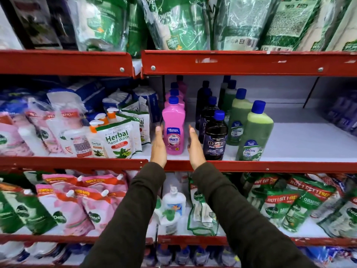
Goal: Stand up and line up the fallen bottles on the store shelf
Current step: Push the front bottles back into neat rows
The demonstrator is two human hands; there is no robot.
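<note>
On the middle shelf [251,166], front pink bottle [173,130] stands upright between both open, empty hands: left hand [158,147], right hand [195,147]. Looks like lining-up stage; next probably nudging it square with its row.

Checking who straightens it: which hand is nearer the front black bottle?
Right. The right hand is open just beside the front black bottle, on its left; the left hand is beyond the pink bottle.

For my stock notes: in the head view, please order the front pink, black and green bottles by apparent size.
1. Front green bottle, largest.
2. Front pink bottle.
3. Front black bottle, smallest, only slightly.
</note>
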